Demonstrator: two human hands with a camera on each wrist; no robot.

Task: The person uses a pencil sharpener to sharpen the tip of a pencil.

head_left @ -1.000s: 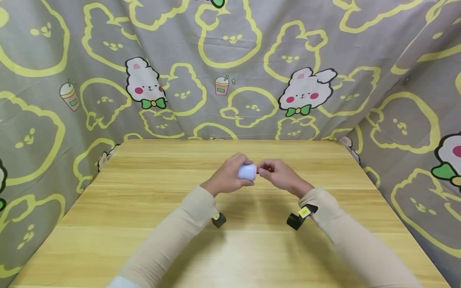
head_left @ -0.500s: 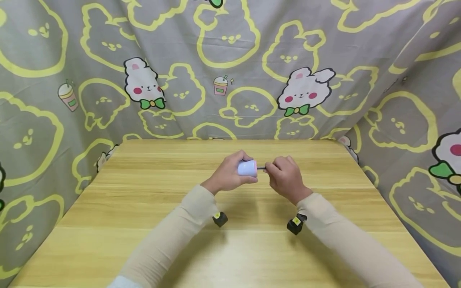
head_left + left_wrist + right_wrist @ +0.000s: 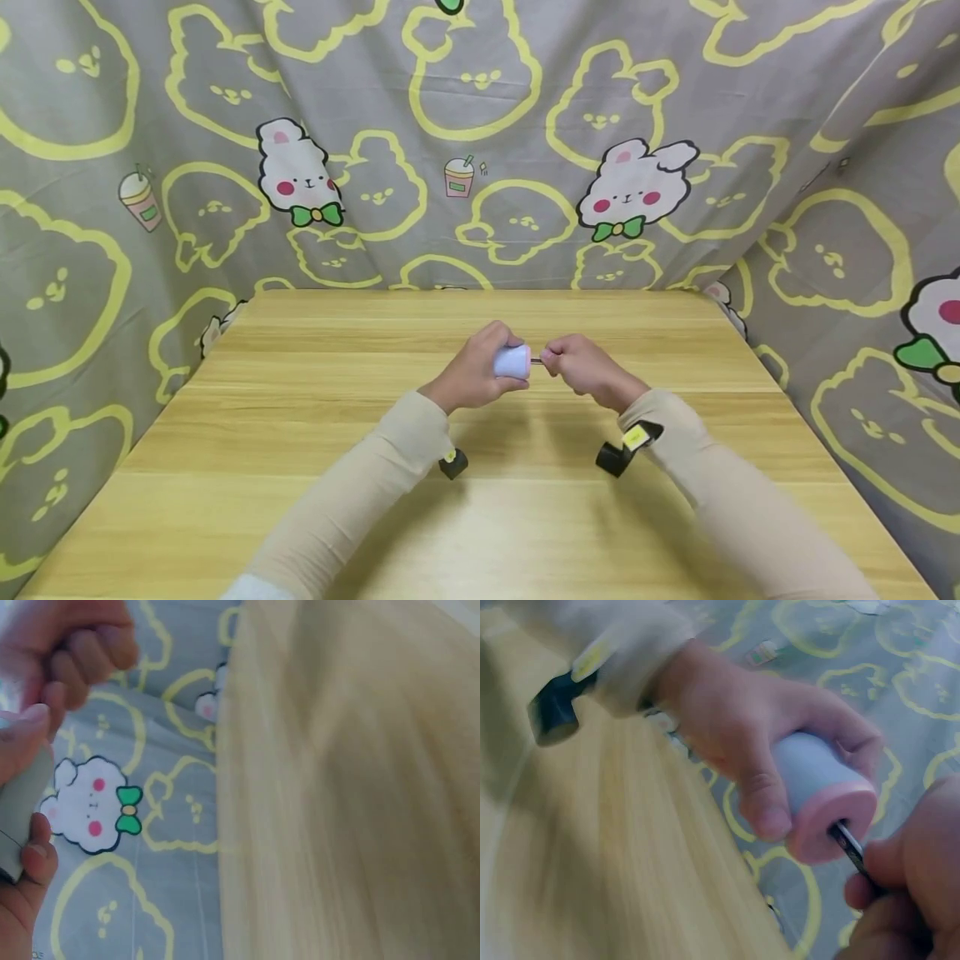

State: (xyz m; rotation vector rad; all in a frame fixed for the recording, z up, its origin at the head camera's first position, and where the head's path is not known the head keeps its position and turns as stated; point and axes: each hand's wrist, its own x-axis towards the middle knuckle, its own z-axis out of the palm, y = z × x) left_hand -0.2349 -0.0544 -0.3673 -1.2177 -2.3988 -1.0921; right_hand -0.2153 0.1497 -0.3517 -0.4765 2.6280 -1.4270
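My left hand (image 3: 474, 368) grips a small lilac pencil sharpener (image 3: 512, 362) with a pink end face, thumb on one side and fingers on the other. In the right wrist view, a dark pencil (image 3: 850, 848) with light markings sits in the round hole of that pink face. My right hand (image 3: 587, 368) pinches the pencil just outside the hole, between thumb and curled fingers. Both hands are raised over the wooden table. The pencil's far end is hidden in the right hand, its tip inside the sharpener.
The wooden table (image 3: 315, 467) stretches beneath both forearms. Behind it and along both sides hangs a grey curtain (image 3: 480, 233) with yellow outlines and white rabbits. A black wrist camera (image 3: 615, 458) juts below the right sleeve, another small black camera (image 3: 453, 463) below the left.
My right hand has rolled about the pencil's line, knuckles high half a second ago and lower now, much as one second ago. Both hands have dipped slightly since half a second ago.
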